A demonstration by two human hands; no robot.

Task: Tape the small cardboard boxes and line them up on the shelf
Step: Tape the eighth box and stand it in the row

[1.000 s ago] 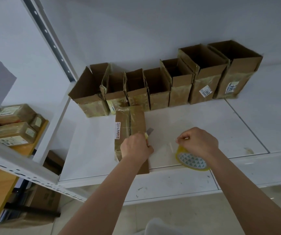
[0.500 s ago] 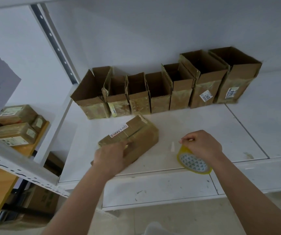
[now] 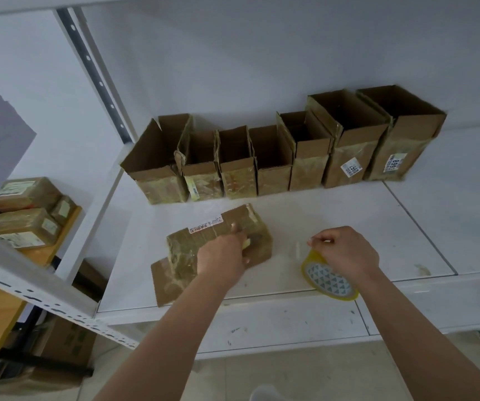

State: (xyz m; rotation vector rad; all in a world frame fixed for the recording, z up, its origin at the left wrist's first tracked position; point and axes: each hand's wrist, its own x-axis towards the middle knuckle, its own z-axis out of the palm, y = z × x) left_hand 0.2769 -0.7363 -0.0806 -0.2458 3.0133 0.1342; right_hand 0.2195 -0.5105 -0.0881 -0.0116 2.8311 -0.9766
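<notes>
On shelf (image 3: 305, 227): white board with scuffed front edge, bearing boxes, roll and both hands.
Box (image 3: 218, 241): lying on its side near the front of the shelf, askew, wrapped in yellowish tape, white label strip along the top edge, one flap spread flat toward the front edge.
Left hand (image 3: 222, 256): on top of the box, fingers curled over it and gripping; something small and pale yellow held at the fingers, too small to identify.
Right hand (image 3: 345, 250): just right of the box, apart from it, thumb and fingers pinching the loose end of clear tape pulled up from the roll.
Roll (image 3: 330, 277): yellow-rimmed, patterned core of small triangles, tilted on the shelf near the front edge, partly under the right hand.
Row (image 3: 285, 157): seven open boxes standing upright side by side against the back wall, flaps up, lower halves taped; two at the right end taller, each with a white numbered sticker.
Upright (image 3: 94, 73): grey perforated post at the left rear corner of the shelf.
Left side: three taped parcels (image 3: 24, 215) stacked on a wooden surface beyond the frame.
Below left: brown carton (image 3: 68, 340) on the floor.
</notes>
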